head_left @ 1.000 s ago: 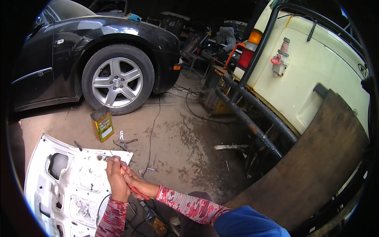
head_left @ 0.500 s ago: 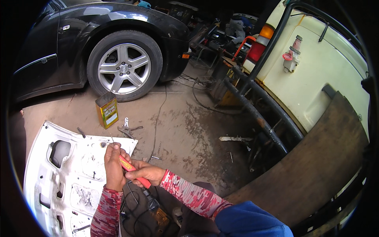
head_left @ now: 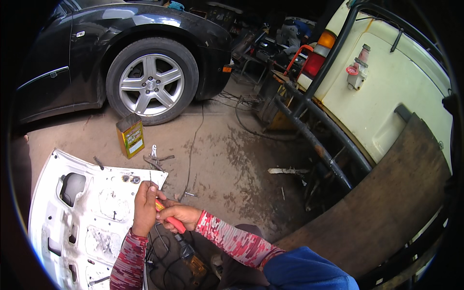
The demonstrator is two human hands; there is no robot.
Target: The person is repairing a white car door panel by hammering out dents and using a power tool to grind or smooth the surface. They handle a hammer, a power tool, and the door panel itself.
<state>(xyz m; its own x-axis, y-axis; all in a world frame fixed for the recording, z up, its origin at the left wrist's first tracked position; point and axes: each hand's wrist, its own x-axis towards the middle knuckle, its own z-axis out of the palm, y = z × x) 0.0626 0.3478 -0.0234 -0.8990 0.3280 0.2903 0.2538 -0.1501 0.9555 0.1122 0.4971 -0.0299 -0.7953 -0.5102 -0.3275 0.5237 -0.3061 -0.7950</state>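
My left hand (head_left: 146, 203) is closed around the upper end of a red tool (head_left: 175, 223) with a yellow label. A thin dark rod (head_left: 151, 180) sticks up past its fingers; whether it belongs to the tool is hidden. Lower down, my right hand (head_left: 180, 216) wraps the red handle, its butt end poking out below the fingers. Both hands are over the near right edge of a white metal car panel (head_left: 92, 212), which has cutouts and two dark scorched spots near its top edge.
Pliers (head_left: 157, 159) and a yellow metal can (head_left: 130, 137) stand beyond the panel, near a black car's wheel (head_left: 152, 86). A yellow-and-black power tool (head_left: 193, 261) with cables lies below my hands. At right are a cream vehicle (head_left: 401, 63) and a brown sheet (head_left: 367, 212).
Both hands have shifted slightly right and down with the red tool. More of the scorched spots on the panel now shows, and less of the yellow label is visible.
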